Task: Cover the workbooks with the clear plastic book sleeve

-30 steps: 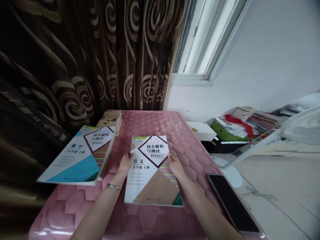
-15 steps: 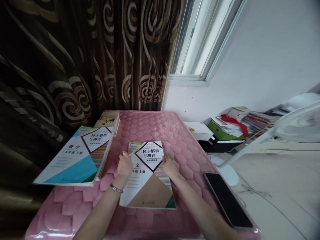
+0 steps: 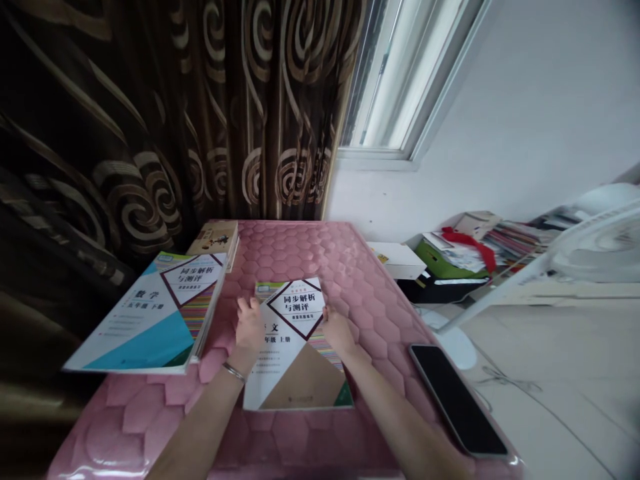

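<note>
A workbook with a brown triangle on its white cover (image 3: 302, 377) lies near the middle of the pink table. My left hand (image 3: 249, 329), with a bracelet at the wrist, closes on its left edge, fingers curled. On the opposite edge, my right hand (image 3: 337, 330) grips the book with its fingers bent. To the left rests a stack topped by a workbook with a blue cover band (image 3: 145, 340), partly over the table's left edge. Behind that stack is a tan illustrated book or box (image 3: 215, 238).
The pink hexagon-patterned table cover (image 3: 285, 248) reaches back to a brown curtain (image 3: 295, 120). A black phone (image 3: 457, 400) lies at the right edge. Beyond it are a white box (image 3: 397, 260), a green container with papers (image 3: 443, 263) and a white fan (image 3: 505, 287).
The workbook between my hands has shifted slightly, its lower edge now a little farther from me. Both hands still hold its sides.
</note>
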A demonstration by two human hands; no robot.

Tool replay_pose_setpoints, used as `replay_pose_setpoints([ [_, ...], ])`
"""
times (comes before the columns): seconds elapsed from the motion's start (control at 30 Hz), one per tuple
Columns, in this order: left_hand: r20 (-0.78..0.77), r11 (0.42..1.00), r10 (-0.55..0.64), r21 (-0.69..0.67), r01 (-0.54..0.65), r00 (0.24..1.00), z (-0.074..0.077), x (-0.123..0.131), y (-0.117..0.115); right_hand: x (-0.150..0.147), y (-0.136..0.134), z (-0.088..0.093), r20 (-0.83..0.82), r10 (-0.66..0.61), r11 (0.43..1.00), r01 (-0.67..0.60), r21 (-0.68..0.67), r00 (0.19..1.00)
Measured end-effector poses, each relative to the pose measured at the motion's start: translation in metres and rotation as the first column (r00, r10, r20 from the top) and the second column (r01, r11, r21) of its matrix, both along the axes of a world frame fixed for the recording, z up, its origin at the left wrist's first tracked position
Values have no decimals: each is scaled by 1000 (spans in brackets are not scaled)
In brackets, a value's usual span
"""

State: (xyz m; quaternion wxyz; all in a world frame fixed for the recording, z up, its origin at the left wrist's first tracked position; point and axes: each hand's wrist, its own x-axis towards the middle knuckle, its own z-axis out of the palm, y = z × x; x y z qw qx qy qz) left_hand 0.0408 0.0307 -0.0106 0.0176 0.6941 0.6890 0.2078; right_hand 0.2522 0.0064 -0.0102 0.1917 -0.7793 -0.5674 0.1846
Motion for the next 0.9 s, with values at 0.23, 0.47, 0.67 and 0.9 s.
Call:
replay_pose_setpoints([
  [0.23,-167,868,-497,-116,484,852,-2,69,-26,-9,-4,6,26,34,999,-34,6,999],
  [0.47,-138,953,-260,-196,231,956,-17,51,1,-14,-5,4,66,18,999,-16,-27,998],
  [0.67,-198,980,-171,-134,146,965,-21,-3,14,-17,-6,1,114,-3,999,7,-32,994],
  [0.9,-188,897,-442,-118,426,877,-15,48,-3,-19,-6,5,128,17,999,-11,-50,992],
])
